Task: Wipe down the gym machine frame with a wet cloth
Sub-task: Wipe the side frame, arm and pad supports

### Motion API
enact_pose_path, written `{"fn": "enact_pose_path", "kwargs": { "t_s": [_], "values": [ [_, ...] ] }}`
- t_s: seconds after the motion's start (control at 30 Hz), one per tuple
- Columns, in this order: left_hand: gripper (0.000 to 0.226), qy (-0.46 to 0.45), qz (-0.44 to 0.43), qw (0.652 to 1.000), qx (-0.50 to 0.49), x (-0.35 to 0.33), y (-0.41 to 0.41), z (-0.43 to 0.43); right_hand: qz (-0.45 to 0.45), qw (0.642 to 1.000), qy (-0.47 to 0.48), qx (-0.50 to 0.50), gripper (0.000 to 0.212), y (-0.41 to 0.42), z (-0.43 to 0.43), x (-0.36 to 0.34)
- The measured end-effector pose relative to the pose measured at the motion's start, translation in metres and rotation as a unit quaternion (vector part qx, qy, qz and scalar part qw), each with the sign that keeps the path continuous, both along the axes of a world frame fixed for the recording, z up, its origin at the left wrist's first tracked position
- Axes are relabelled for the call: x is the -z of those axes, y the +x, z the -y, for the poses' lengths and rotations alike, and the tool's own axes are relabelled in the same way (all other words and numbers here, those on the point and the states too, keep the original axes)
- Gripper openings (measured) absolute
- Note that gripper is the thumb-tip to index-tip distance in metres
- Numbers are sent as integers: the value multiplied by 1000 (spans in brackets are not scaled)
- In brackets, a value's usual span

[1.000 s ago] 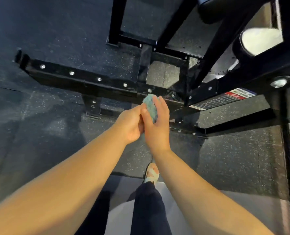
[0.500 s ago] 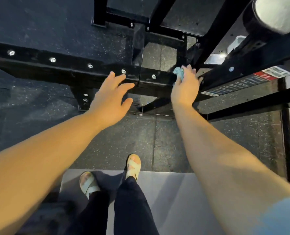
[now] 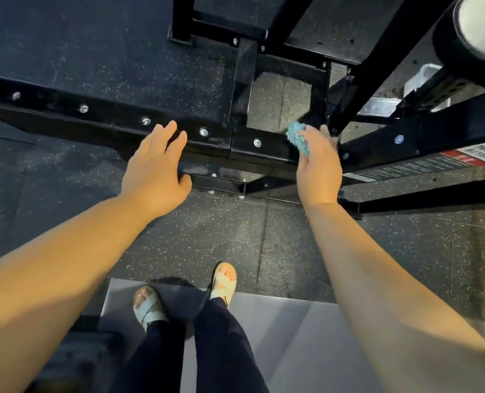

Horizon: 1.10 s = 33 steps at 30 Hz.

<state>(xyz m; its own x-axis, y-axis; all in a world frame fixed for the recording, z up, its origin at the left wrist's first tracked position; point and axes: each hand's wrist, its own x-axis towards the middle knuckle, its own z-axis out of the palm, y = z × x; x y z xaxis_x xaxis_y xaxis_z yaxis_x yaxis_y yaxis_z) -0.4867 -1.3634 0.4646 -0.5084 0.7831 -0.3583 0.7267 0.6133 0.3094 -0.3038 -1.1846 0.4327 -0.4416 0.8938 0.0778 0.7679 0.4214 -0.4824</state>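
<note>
- Head view: the black machine frame (image 3: 108, 120) runs as a bolted crossbeam across the upper half of the picture, from 9 o'clock in towards a junction of uprights and diagonals at about 1 o'clock.
- The right hand (image 3: 318, 168) sits at 1 o'clock of the picture centre. Its fingers are curled round a small wadded blue cloth (image 3: 298, 139), and the wad lies against the beam's top edge, right where the beam meets the diagonal bar.
- The left hand (image 3: 156, 171) is at 10 o'clock, empty, with fingers straight and a little spread. The fingertips overlap the beam beside a silver bolt (image 3: 203, 132); I cannot tell whether they press on it or hover.
- A red-and-white warning label (image 3: 462, 158) lies at 3 o'clock on a lower bar, and a round padded roller (image 3: 479, 21) is at 2 o'clock.
- At 6 o'clock, sandalled feet (image 3: 224, 279) stand at the edge of a grey mat (image 3: 278, 321) on speckled rubber floor (image 3: 207, 236).
- Step in hand, as I judge it: wiping the crossbeam at the junction, with most of the beam's length towards 9 o'clock left to cover.
- The next move likely calls for steady downward pressure and a stroke along the beam, working over each bolt head, with the free hand moved out of the cloth's path.
</note>
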Motion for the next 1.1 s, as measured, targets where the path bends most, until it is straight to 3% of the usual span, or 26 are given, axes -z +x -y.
{"fn": "enact_pose_path", "kwargs": {
  "t_s": [0.1,0.23,0.33,0.47,0.53,0.63,0.73,0.8,0.97,1.1],
  "values": [
    [67,27,29,999,-5,1,-2,0,-5,998,-6,59,37,-35,20,0],
    [56,124,90,986,-57,-2,-14,11,-15,1000,-5,-12,31,-117,64,-2],
    [59,153,38,981,-115,-2,-36,25,-33,988,20,-147,27,-175,99,2],
    [65,67,-9,987,-145,4,-74,39,-33,936,120,-330,37,-163,82,13],
    [66,41,-10,991,-127,8,-84,46,1,942,129,-310,44,-122,58,22],
    [63,65,22,992,-104,9,-93,57,-18,972,108,-208,41,-70,44,24],
    [59,113,19,986,-122,8,-108,75,-46,994,74,-65,39,-107,77,16],
    [59,129,-9,980,-151,9,-119,88,-48,996,75,-28,39,-152,108,11],
    [59,115,-26,973,-196,15,-151,119,1,994,8,-108,40,-263,158,1],
    [61,92,-18,979,-183,18,-162,129,34,967,43,-249,38,-287,160,-5]
  ]
}}
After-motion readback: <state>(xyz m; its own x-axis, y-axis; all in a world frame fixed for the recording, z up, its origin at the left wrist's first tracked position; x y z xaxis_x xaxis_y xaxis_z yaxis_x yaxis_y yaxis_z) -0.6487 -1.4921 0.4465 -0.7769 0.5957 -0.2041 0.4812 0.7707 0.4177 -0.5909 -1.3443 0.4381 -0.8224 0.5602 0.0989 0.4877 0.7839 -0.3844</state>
